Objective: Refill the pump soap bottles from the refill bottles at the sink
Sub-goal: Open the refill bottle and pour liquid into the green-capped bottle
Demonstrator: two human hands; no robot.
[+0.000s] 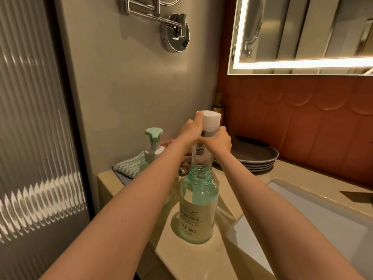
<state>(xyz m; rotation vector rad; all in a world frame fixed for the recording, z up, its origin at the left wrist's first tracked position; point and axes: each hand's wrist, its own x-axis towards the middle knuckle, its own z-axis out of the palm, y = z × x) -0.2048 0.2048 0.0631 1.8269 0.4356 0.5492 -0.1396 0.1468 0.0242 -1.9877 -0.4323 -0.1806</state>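
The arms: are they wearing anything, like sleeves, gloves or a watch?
No. Both arms are bare as far as the picture shows: no sleeves on the left arm or right arm. The left hand and right hand wear no gloves; no watch, bracelet or ring shows.

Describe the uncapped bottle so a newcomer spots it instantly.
Start at the white sink basin on the right; on the beige counter left of it stands a clear green-tinted bottle. Unlike the bottle with the green pump behind it, its threaded neck is open.
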